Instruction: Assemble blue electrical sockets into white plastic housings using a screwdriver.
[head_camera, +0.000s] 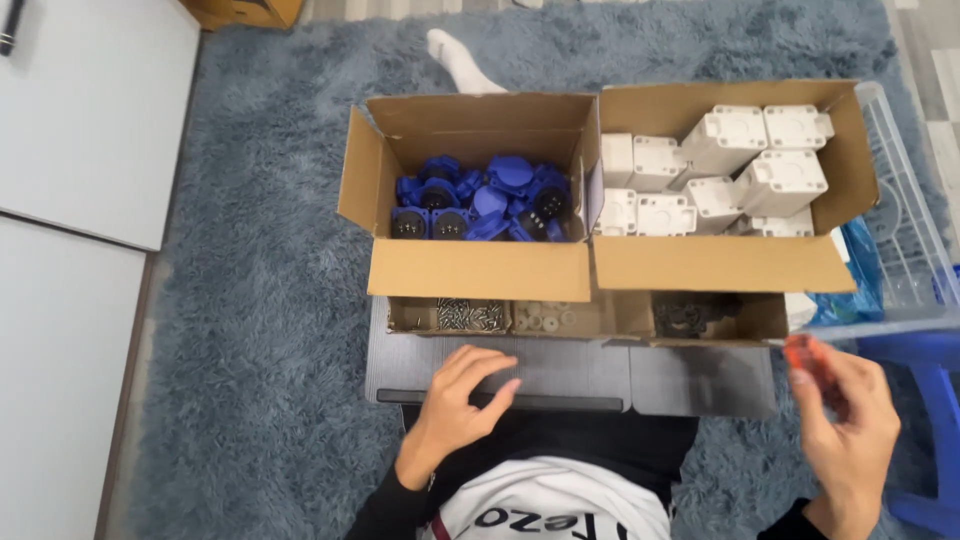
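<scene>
My left hand (455, 405) rests palm down on a dark grey lap tray (560, 365), fingers spread, holding nothing. My right hand (848, 420) is raised at the right and grips a small tool with a translucent red handle (800, 352). Beyond the tray stand two open cardboard boxes. The left box (475, 268) holds several blue plastic connector parts (485, 200). The right box (720, 262) holds several white plastic housings (740, 165).
A low cardboard divider tray (625, 315) at the boxes' front holds screws (468, 314), pale washers (543, 316) and dark parts (690, 315). A clear plastic bin (905, 220) and blue stool (925, 400) stand right. White panels (85, 150) lie left on the grey shag rug (260, 300).
</scene>
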